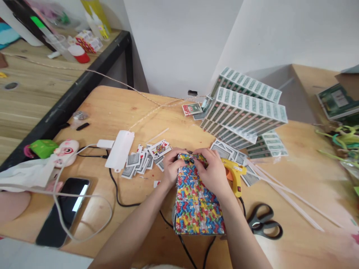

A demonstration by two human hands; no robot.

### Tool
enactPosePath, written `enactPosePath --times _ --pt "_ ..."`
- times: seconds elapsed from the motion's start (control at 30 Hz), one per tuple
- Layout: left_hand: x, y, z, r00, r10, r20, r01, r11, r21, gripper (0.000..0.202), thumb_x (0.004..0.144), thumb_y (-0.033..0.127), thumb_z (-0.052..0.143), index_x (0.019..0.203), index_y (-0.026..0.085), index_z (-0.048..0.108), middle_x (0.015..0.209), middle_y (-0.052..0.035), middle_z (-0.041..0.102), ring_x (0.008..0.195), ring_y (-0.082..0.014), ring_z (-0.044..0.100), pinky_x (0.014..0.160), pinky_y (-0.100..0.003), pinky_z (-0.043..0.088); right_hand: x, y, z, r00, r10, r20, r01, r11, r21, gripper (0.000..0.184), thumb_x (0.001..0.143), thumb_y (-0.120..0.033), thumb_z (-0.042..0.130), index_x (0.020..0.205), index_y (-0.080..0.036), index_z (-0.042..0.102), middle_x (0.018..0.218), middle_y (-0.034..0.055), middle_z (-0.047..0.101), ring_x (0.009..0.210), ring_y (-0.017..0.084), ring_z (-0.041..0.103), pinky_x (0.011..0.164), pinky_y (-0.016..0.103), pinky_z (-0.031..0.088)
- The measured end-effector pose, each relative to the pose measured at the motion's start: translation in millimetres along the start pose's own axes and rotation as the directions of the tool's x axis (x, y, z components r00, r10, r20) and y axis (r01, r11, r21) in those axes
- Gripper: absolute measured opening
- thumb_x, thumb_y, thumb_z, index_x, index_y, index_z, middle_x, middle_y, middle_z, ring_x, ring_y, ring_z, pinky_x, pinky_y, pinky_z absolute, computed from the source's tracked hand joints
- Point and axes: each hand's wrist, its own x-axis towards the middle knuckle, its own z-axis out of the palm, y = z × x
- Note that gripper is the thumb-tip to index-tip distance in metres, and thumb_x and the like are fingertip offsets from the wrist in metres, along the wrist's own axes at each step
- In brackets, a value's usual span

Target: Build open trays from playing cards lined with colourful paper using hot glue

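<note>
A box-like thing covered in a bright multicoloured pattern (193, 201) lies on the table before me, its top marked by seams into panels. My left hand (171, 168) grips its far left corner, thumb on top. At the far right corner my right hand (211, 170) is closed on it as well, thumb bent inward. Small dark pieces show between the two thumbs; I cannot make out what they are. Just right of my right hand rests a yellow glue gun (237, 175). Black-handled scissors (265, 222) lie beside my right forearm.
Stacked green-and-white card boxes (246, 108) stand at the back right. Loose playing cards (140, 160) lie left of my hands, near a white power strip (120, 151). Clear glue sticks (288, 198) stretch rightward. A phone (63, 213) and looped white cable lie at left.
</note>
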Motion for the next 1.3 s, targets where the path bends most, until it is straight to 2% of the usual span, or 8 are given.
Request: enactPosePath --times 0.5,1.03,1.3 --pt "2.1 2.7 0.6 0.999 -0.013 0.035 0.013 1.0 -0.007 0.021 0.055 0.016 0.059 0.072 0.02 0.071 0.078 -0.0017 0.07 0.08 -0.0209 0.062 0.077 -0.032 0.044 0.4 2.2 1.3 1.0 -0.021 -0.018 0.022 1.0 0.019 0.013 0.083 -0.021 0.053 0.091 -0.024 0.062 0.093 0.003 0.068 0.091 0.025 0.054 0.082 0.04 0.044" --pt "1.5 1.3 -1.4 0.999 -0.028 0.015 0.028 0.999 0.025 0.018 0.057 0.018 0.061 0.072 0.02 0.071 0.08 -0.0024 0.068 0.082 -0.0215 0.06 0.08 -0.033 0.044 -1.4 0.0 0.1 0.999 -0.046 -0.028 0.045 0.999 -0.017 0.014 0.083 -0.024 0.053 0.093 -0.024 0.063 0.094 0.0041 0.068 0.092 0.025 0.056 0.082 0.04 0.045" --pt "1.5 3.2 -0.7 1.0 -0.021 0.02 0.02 0.999 0.046 0.019 0.057 0.018 0.058 0.072 0.02 0.07 0.082 -0.0029 0.069 0.084 -0.0226 0.061 0.081 -0.035 0.045 -2.3 -3.2 0.6 0.996 -0.065 -0.058 0.064 0.998 -0.019 0.018 0.076 -0.026 0.057 0.093 -0.024 0.063 0.094 0.0041 0.068 0.091 0.024 0.057 0.083 0.041 0.045"
